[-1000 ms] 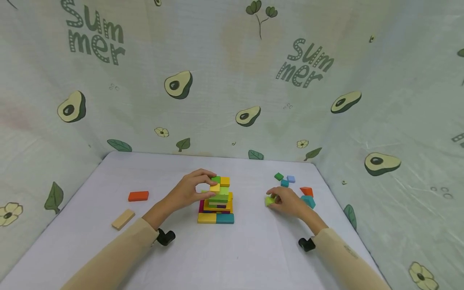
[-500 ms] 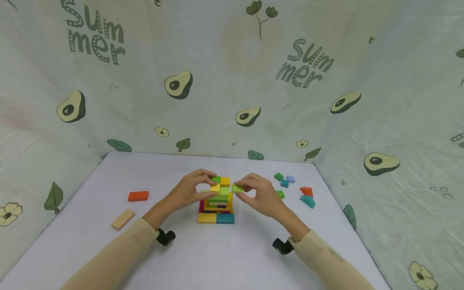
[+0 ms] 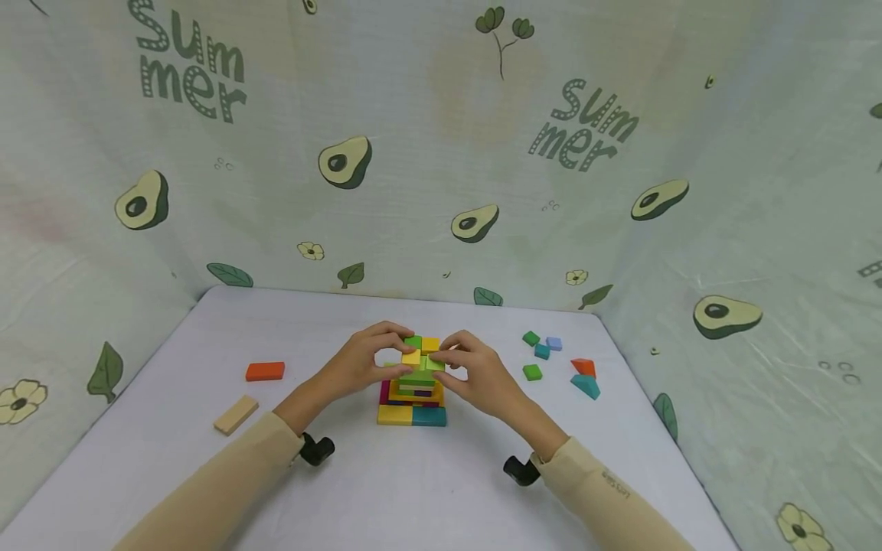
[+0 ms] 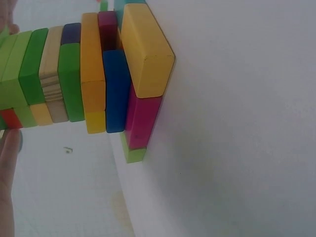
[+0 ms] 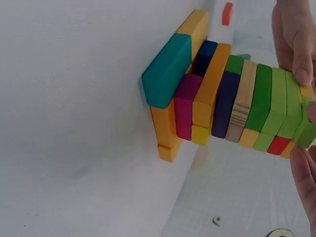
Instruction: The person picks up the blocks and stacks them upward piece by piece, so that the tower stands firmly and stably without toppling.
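Observation:
A tower of stacked coloured blocks [image 3: 416, 377] stands mid-table on a base with a yellow block [image 3: 395, 415] and a teal block [image 3: 429, 416] in front. At its top left, my left hand [image 3: 354, 361] pinches a small yellow block [image 3: 411, 358] between thumb and fingers. From the other side my right hand [image 3: 485, 376] pinches a light green block [image 3: 435, 365] at the tower's top right, beside the yellow one. In the right wrist view this light green block [image 5: 306, 129] sits between the right fingertips, right at the top layer. A green block [image 3: 413, 341] and another yellow block [image 3: 430, 345] show behind.
To the left lie a red-orange block [image 3: 265, 371] and a plain wooden block [image 3: 236, 415]. On the right are two green blocks [image 3: 532, 373], a small teal block [image 3: 542, 351], a light blue block [image 3: 554, 343], an orange wedge [image 3: 583, 367] and a teal piece [image 3: 586, 386].
My right hand has picked the light green block off the table's right side and carried it left to the tower top. The left hand keeps its place there.

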{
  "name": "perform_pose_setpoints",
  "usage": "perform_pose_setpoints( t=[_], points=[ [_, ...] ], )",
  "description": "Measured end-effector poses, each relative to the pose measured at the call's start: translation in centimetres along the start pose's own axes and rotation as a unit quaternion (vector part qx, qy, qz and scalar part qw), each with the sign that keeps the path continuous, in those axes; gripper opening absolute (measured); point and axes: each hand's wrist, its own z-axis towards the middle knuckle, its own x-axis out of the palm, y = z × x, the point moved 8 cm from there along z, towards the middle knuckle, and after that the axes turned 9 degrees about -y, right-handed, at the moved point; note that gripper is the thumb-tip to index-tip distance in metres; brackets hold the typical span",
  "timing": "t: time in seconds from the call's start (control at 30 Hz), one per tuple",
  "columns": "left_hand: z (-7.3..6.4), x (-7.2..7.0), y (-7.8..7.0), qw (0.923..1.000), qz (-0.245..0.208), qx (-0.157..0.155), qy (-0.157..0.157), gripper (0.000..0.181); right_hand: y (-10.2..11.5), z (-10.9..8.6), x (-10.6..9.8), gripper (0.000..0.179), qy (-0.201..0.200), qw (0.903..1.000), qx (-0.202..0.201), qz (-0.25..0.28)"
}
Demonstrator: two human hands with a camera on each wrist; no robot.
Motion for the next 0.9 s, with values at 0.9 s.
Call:
perform_pose_setpoints(
  t=[0.9],
  points=[
    [0.1, -0.1, -0.1, 1.0, -0.003, 0.006, -0.001, 0.026, -0.3, 0.5, 1.1, 0.03, -0.006, 0.9997, 0.005, 0.023]
  ],
)
